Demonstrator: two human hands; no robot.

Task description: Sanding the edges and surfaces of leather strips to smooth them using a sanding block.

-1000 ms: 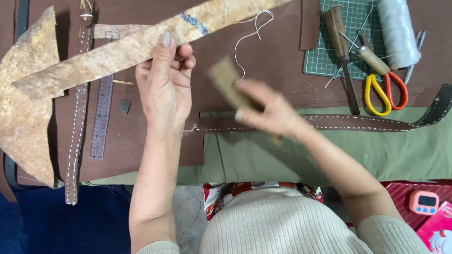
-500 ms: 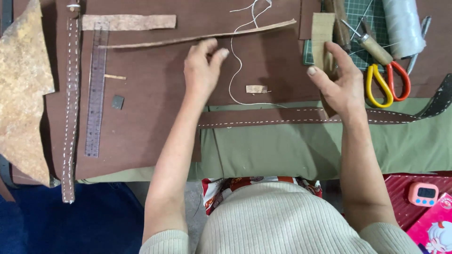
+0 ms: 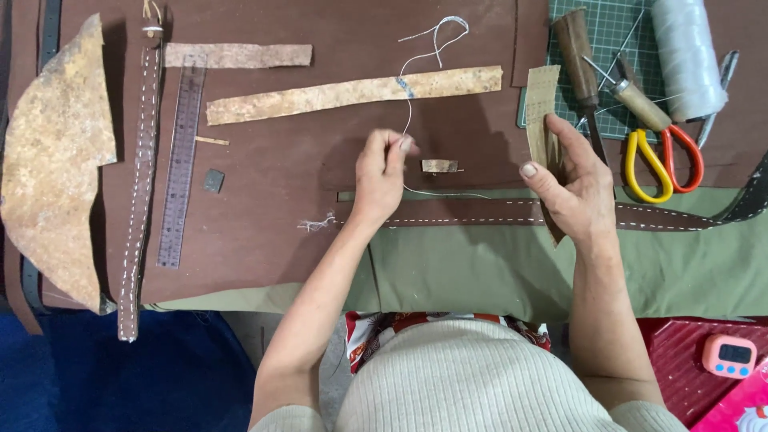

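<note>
Pinching the thin white thread (image 3: pixel 406 120) between fingertips, your left hand (image 3: pixel 380 176) hovers palm-down over the dark brown leather sheet (image 3: pixel 272 216); thread runs up and away from you. Your right hand (image 3: pixel 572 184) grips a tan cork-textured strip (image 3: pixel 542 108), long axis pointing away, by the green cutting mat (image 3: pixel 616 24). A pink digital timer (image 3: pixel 730 356) sits lower right.
</note>
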